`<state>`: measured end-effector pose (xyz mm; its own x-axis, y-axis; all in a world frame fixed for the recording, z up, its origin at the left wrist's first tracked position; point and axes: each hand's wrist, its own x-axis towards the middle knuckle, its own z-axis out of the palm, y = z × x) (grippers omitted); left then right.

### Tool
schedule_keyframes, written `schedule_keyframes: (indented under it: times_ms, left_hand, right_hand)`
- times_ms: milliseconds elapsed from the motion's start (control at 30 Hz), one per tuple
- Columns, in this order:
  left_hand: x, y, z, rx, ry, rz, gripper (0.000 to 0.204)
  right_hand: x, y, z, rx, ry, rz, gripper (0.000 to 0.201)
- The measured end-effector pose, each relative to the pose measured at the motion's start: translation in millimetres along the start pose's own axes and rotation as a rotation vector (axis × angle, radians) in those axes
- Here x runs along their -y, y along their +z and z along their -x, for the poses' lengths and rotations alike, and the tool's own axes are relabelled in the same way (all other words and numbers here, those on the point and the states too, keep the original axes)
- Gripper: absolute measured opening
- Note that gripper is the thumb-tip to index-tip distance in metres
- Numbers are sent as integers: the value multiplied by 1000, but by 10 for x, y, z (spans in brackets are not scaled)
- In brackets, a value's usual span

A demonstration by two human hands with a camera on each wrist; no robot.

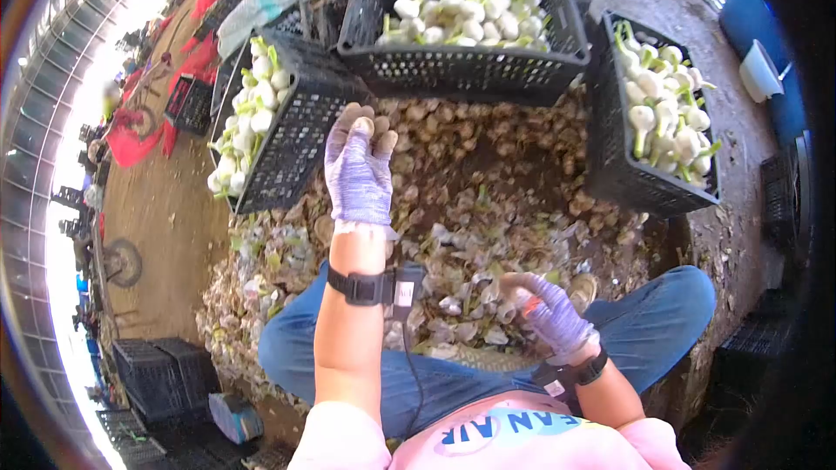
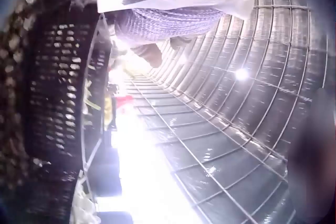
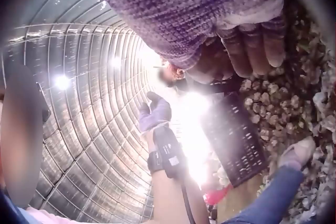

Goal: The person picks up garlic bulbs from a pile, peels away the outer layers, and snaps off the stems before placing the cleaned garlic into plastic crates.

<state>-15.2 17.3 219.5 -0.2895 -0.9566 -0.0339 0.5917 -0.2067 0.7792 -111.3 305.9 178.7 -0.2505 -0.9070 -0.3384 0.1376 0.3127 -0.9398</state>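
Note:
My left hand (image 1: 359, 176), in a purple knit glove with brownish fingertips, is stretched forward beside the left black crate (image 1: 300, 135). Its fingers bend loosely, and nothing shows between them. That crate is tilted and holds white garlic bulbs (image 1: 252, 126) with short green stems. Lower down, near my lap, my right hand (image 1: 557, 320) wears a matching glove. Its fingers curl around a small red-orange thing (image 1: 530, 305), mostly hidden by the glove; I cannot tell its kind. The right wrist view shows the right hand (image 3: 194, 19) from close up, over the littered ground.
Two more black crates, one ahead (image 1: 470, 61) and one at right (image 1: 610, 122), hold garlic bulbs. Brownish bulbs (image 1: 453, 135) cover the ground between them, with peeled skins (image 1: 470, 252) nearer my legs. Stacked dark crates (image 1: 165, 374) stand at lower left.

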Motion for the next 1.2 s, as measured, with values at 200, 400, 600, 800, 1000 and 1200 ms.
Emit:
schedule_keyframes:
  times_ms: [200,400,600,800,1000,1200]
  left_hand:
    - [772,-1555,-295,-404,-277,-431,31]
    - [1743,-2299,-598,-226,-322,-975,39]
    - [2226,-2121,-717,-113,-452,-1529,39]
    - [1365,-654,86,161,-658,-690,33]
    - [848,16,998,487,-595,-391,29]
    - [502,-48,1549,801,-169,-730,61]
  right_hand:
    - [-605,33,-222,-8,276,-255,26]
    - [-698,-42,-600,-9,370,-104,29]
    - [-830,-95,-730,-79,281,-79,45]
    - [-740,-29,-827,-365,-86,-56,47]
    - [-298,3,-529,-384,-140,-472,42]
    - [48,-17,-87,-246,13,-662,26]
